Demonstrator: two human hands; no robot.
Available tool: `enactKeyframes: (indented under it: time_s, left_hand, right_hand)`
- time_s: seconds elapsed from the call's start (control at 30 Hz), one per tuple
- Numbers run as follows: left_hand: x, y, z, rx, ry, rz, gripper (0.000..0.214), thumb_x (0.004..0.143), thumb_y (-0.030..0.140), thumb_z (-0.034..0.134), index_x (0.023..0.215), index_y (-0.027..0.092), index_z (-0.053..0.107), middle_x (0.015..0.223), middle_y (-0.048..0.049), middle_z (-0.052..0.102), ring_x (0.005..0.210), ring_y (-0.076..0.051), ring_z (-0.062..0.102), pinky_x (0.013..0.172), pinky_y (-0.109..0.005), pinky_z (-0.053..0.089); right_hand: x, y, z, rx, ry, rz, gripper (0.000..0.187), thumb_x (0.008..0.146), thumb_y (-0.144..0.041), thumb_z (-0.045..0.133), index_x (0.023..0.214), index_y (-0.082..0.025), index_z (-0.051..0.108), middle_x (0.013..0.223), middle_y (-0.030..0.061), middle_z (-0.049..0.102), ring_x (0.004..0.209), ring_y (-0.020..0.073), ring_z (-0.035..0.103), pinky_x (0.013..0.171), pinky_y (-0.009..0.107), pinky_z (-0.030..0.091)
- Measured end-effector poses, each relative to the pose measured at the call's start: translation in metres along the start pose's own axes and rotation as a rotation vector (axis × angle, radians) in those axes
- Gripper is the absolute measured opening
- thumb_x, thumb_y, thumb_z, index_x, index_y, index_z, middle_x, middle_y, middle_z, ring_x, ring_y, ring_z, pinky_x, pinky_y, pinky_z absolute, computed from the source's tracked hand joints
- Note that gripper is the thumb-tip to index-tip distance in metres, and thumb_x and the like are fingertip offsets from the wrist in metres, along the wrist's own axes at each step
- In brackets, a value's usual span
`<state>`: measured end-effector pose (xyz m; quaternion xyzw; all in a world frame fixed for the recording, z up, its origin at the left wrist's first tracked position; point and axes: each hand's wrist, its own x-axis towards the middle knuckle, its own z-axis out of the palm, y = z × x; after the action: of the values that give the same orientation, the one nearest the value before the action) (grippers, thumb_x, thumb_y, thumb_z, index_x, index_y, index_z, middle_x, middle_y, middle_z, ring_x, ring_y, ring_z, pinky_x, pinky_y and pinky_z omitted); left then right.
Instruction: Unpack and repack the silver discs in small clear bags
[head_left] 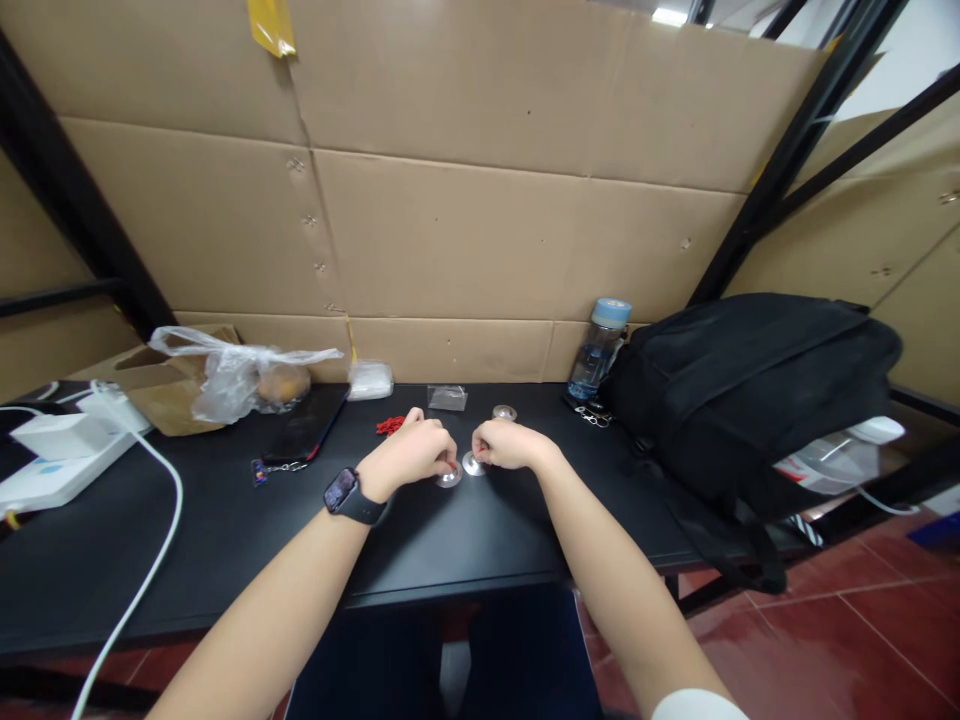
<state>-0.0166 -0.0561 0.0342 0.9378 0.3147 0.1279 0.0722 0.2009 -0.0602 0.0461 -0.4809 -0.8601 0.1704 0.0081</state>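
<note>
Two small clear suction cups lie close together on the black table point(480, 540), near its middle. My left hand point(412, 455), with a dark watch on the wrist, pinches the top of the left suction cup point(448, 480). The fingers of my right hand point(504, 444) are closed on the right suction cup point(472, 465). A bit of red shows at the fingertips of each hand; its exact form is too small to make out. Behind my right hand sits another clear suction cup point(505, 411). Red cord point(390, 426) is bunched beyond my left hand.
Along the back are a clear plastic packet point(447, 398), a white packet point(370, 380) and a water bottle point(600, 348). A black backpack point(750, 400) fills the right. Leftward are a phone point(306, 425), a plastic bag point(240, 375) and a power strip point(67, 465) with a cable.
</note>
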Motion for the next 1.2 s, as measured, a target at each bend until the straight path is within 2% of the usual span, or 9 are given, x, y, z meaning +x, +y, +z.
enactKeyframes:
  time_s: [0.2,0.43,0.5,0.6,0.7,0.8,1.0,1.2]
  left_hand:
    - [0.002,0.005,0.004,-0.015,0.055,-0.008,0.013,0.078,0.018,0.063,0.07,0.025,0.07,0.073,-0.0027,0.072,0.084,-0.022,0.063,0.086,-0.038,0.027]
    - [0.003,-0.007,-0.002,-0.033,0.147,-0.118,0.013,0.081,0.023,0.058,0.074,0.025,0.07,0.073,-0.0003,0.073,0.081,-0.021,0.065,0.086,-0.036,0.028]
    - [0.004,-0.01,-0.004,-0.065,0.18,-0.158,0.013,0.081,0.026,0.059,0.074,0.025,0.071,0.074,-0.0002,0.075,0.084,-0.022,0.066,0.087,-0.037,0.03]
    - [0.006,-0.016,-0.006,-0.136,0.286,-0.254,0.015,0.08,0.031,0.061,0.08,0.026,0.075,0.081,-0.0014,0.078,0.086,-0.023,0.068,0.087,-0.036,0.035]
    - [0.007,-0.024,-0.007,-0.27,0.426,-0.328,0.018,0.082,0.036,0.061,0.083,0.025,0.075,0.086,-0.0019,0.078,0.086,-0.022,0.07,0.085,-0.034,0.042]
    - [0.009,-0.031,-0.003,-0.452,0.551,-0.368,0.018,0.081,0.038,0.064,0.083,0.023,0.073,0.086,-0.0028,0.078,0.086,-0.022,0.071,0.083,-0.032,0.048]
    - [0.016,-0.035,0.008,-0.694,0.685,-0.392,0.021,0.078,0.039,0.069,0.085,0.019,0.069,0.083,-0.0051,0.076,0.08,-0.021,0.071,0.078,-0.032,0.053]
    - [0.021,-0.028,0.012,-0.759,0.738,-0.374,0.021,0.079,0.038,0.069,0.085,0.019,0.068,0.084,-0.0052,0.075,0.082,-0.02,0.071,0.08,-0.031,0.053]
  right_hand:
    - [-0.002,-0.003,0.0,-0.116,0.03,-0.075,0.015,0.077,-0.006,0.058,0.076,-0.015,0.07,0.092,0.0093,0.069,0.083,0.0187,0.062,0.068,0.023,0.042]
    - [0.001,0.005,0.004,-0.095,0.076,-0.089,0.012,0.078,-0.008,0.061,0.071,-0.016,0.067,0.094,0.009,0.064,0.089,0.0198,0.059,0.076,0.025,0.042]
    - [0.003,0.008,0.004,-0.047,0.162,-0.13,0.011,0.08,-0.009,0.061,0.073,-0.016,0.066,0.094,0.0079,0.062,0.091,0.0193,0.058,0.082,0.026,0.042]
    - [0.007,0.011,0.002,0.125,0.424,-0.146,0.009,0.087,-0.016,0.058,0.082,-0.017,0.065,0.098,0.0067,0.06,0.095,0.0181,0.057,0.088,0.029,0.042]
    - [0.012,0.013,-0.001,0.342,0.665,-0.112,0.011,0.092,-0.024,0.054,0.087,-0.018,0.062,0.1,0.0062,0.059,0.096,0.0175,0.057,0.084,0.028,0.044]
    - [0.017,0.012,-0.001,0.545,0.774,-0.081,0.014,0.091,-0.032,0.053,0.09,-0.019,0.058,0.103,0.0062,0.06,0.094,0.0176,0.059,0.077,0.027,0.046]
    - [0.025,0.0,0.008,0.891,0.694,-0.06,0.028,0.085,-0.047,0.06,0.091,-0.021,0.054,0.106,0.0051,0.066,0.086,0.0159,0.062,0.07,0.025,0.05]
    - [0.029,-0.01,0.018,1.09,0.661,-0.083,0.032,0.08,-0.049,0.069,0.087,-0.02,0.056,0.117,0.0057,0.065,0.091,0.0154,0.067,0.068,0.023,0.054]
